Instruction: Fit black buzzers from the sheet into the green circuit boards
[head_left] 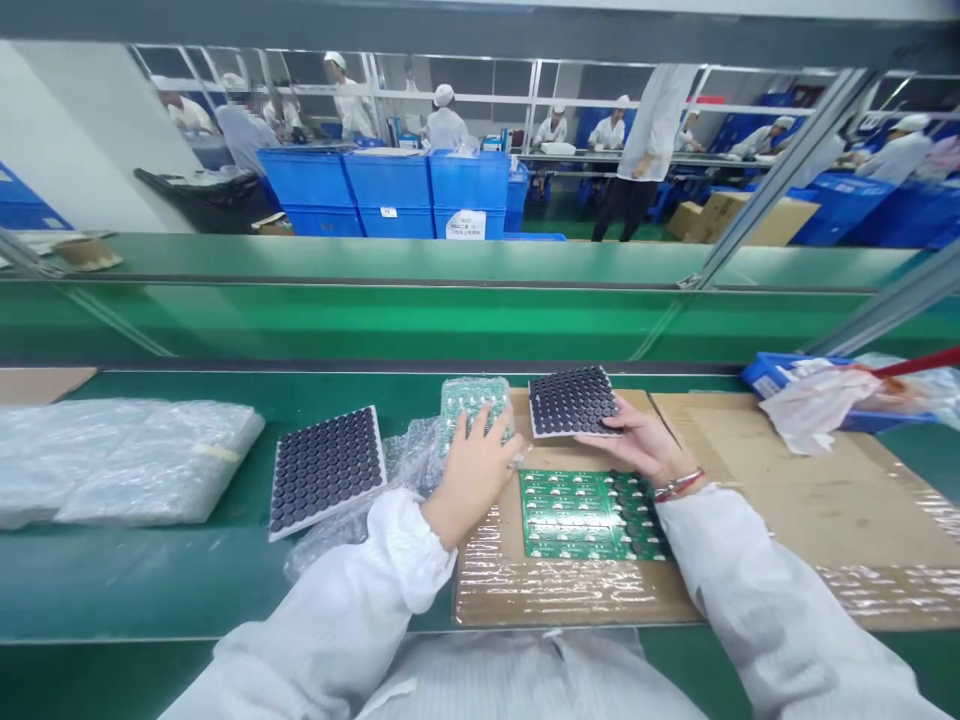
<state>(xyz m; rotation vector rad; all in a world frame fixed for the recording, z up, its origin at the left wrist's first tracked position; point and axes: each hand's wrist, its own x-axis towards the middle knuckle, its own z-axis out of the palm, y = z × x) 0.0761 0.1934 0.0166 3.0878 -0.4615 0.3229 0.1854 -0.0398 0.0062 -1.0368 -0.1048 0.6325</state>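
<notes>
My right hand (646,442) grips the near right corner of a white tray with rows of black round parts (571,400), held tilted above the cardboard. Below it lies a green circuit board panel (566,515), with black round parts along its right side, partly covered by my right sleeve. My left hand (478,462) rests with fingers spread over a wrapped bundle of circuit boards (474,392). A second tray of black round parts (327,470) lies to the left, its right edge beside crumpled bubble wrap (412,455).
Flattened cardboard (810,480) covers the bench under the panel and to the right. At the far left lies a large bubble-wrapped package (120,460). A blue bin (772,372) with plastic bags stands at right. Beyond the green ledge (420,260) are stacked blue crates (390,185) and several people.
</notes>
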